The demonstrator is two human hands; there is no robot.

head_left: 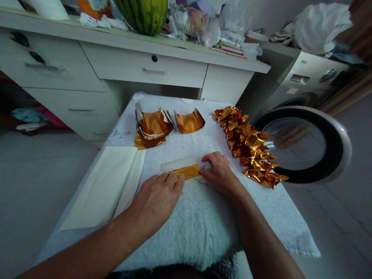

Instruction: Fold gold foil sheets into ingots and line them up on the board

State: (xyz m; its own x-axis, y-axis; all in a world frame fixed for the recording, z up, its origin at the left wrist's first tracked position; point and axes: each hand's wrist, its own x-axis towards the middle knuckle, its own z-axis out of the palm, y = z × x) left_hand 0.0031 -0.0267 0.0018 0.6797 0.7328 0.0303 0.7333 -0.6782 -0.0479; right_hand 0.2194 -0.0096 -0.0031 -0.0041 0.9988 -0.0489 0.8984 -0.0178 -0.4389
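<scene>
A narrow strip of gold foil paper point(189, 171) lies folded or rolled on the cloth in front of me, with a whitish translucent strip point(178, 163) along its far side. My left hand point(161, 193) presses its closed fingers on the foil's left end, hiding that part. At the right end, my right hand point(218, 172) holds the foil by the thumb, its index finger curved beyond it. Farther back sit a stack of curved gold foil sheets point(154, 123) and a single curved gold sheet point(189, 122). Several folded gold foil pieces point(247, 143) form a row at right.
Pale folded paper sheets point(100, 186) lie left on the cloth-covered table point(186, 221). Behind stands a white drawer unit point(145, 69) bearing a watermelon point(142, 15) and plastic-wrapped items. A washing machine's open round door point(334, 145) reaches close to the table's right edge.
</scene>
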